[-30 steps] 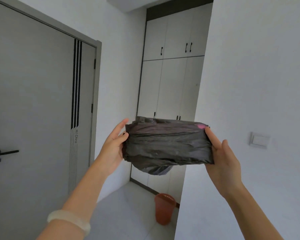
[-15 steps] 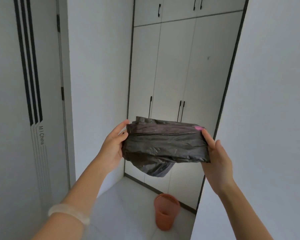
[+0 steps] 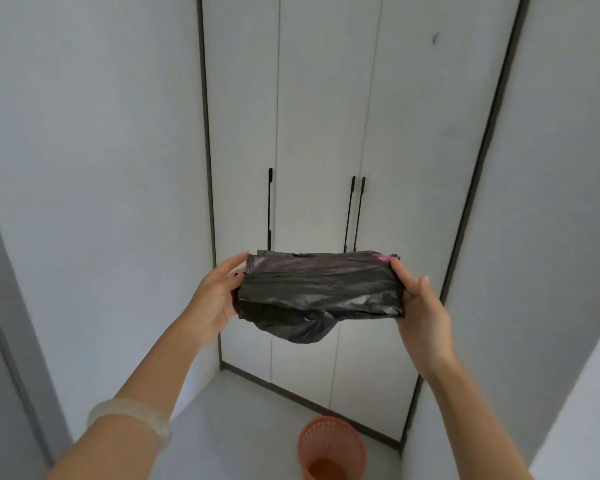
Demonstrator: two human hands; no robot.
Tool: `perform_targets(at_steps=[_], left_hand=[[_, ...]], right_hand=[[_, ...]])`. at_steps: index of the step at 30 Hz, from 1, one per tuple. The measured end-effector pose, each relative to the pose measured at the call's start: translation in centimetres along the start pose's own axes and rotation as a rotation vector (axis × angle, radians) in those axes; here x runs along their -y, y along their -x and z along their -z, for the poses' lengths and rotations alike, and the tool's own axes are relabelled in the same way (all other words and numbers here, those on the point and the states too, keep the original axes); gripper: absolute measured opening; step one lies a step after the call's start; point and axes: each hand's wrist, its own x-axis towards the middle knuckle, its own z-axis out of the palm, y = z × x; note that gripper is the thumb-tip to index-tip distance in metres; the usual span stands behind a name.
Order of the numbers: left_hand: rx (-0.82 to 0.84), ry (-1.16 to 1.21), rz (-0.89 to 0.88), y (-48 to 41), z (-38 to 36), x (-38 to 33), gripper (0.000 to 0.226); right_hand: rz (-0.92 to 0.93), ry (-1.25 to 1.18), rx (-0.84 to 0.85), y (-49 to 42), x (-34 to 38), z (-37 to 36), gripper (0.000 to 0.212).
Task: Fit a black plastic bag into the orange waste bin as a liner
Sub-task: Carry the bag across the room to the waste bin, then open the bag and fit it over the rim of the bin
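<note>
A crumpled black plastic bag (image 3: 321,292) hangs stretched between my two hands at chest height. My left hand (image 3: 219,294) grips its left edge and my right hand (image 3: 420,303) grips its right edge, where a small pink mark shows. The bag's middle sags down in a loose bulge. The orange waste bin (image 3: 331,448), a round mesh basket, stands upright on the floor below and slightly right of the bag, with nothing visible inside it.
White wardrobe doors (image 3: 323,133) with thin black handles fill the wall straight ahead. Plain white walls close in on the left and right. The bin stands on a pale tiled floor (image 3: 236,427) in the narrow corner before the wardrobe.
The view has moved forward and tilted down, so the wardrobe and bin are closer and the grey door has left the frame. Both hands keep the same hold on the bag.
</note>
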Motion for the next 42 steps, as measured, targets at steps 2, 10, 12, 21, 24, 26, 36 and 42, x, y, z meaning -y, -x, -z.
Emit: perform_targets(at_steps=[2,10,12,21,24,26,36,42], left_hand=[[0.022,0.014,0.045,-4.6,0.6,1.3,0.038],[0.241,-0.380,-0.062,-22.8,-3.6,7.3,0.033],[0.519,-0.483,-0.053,-26.0,-7.0,9.7,0.054],[0.730,-0.361,0.277,-36.4,-11.4,24.5,0.019],[0.649,-0.321,0.319,-37.9,-11.1,27.7,0.024],[0.579,-0.307,0.316,-38.7,-10.9,29.3,0.026],[0.773,-0.190,0.397,-39.2,-9.2,34.0,0.023],[0.648,-0.244,0.416,-39.8,-7.5,36.8,0.021]], right_hand=[[0.009,0.001,-0.010,-3.3,-1.3,0.9,0.047],[0.026,0.169,-0.159,-14.2,-8.4,7.2,0.036],[-0.031,0.266,-0.160,-16.9,-11.1,8.4,0.033],[-0.145,0.645,-0.412,-22.8,-20.1,14.1,0.044],[-0.204,0.713,-0.561,-22.6,-22.1,16.5,0.040],[-0.258,0.754,-0.680,-22.1,-23.5,18.2,0.040],[-0.601,0.595,-0.813,-25.2,-31.2,15.6,0.062],[-0.700,0.434,-1.029,-26.4,-32.6,19.1,0.018]])
